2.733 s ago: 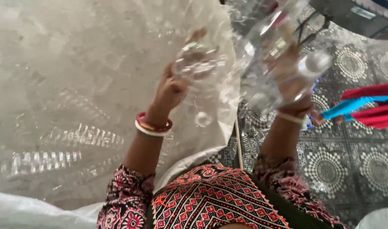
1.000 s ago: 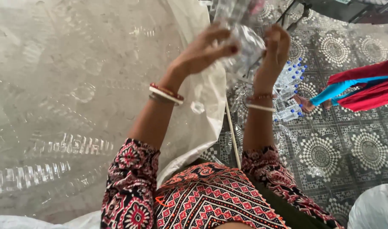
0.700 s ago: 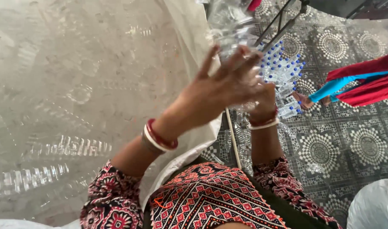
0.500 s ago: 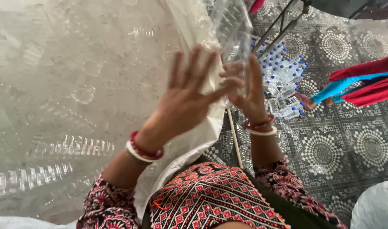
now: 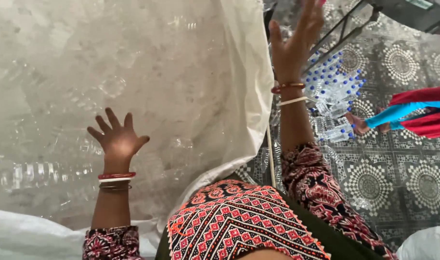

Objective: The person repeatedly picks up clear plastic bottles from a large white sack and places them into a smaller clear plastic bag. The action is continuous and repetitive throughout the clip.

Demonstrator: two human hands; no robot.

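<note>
We see our left hand (image 5: 118, 139) spread empty over the big white sack (image 5: 181, 96) of clear bottles. Our right hand (image 5: 294, 41) is raised, fingers open, near blue-capped bottles (image 5: 333, 86) on the patterned floor (image 5: 398, 178).

A floor of grey and white patterned tiles (image 5: 412, 178), each bearing a round medallion design, fills the right side of the view. Near the top right, the dark thin legs of a metal frame (image 5: 342, 33) slant across the tiles (what it supports is cut off by the edge). At the far right edge lies a bundle of red and bright blue cloth (image 5: 417, 108). A rounded piece of white sacking (image 5: 429, 245) shows in the lower right corner. The light is soft and even, without hard shadows.
</note>
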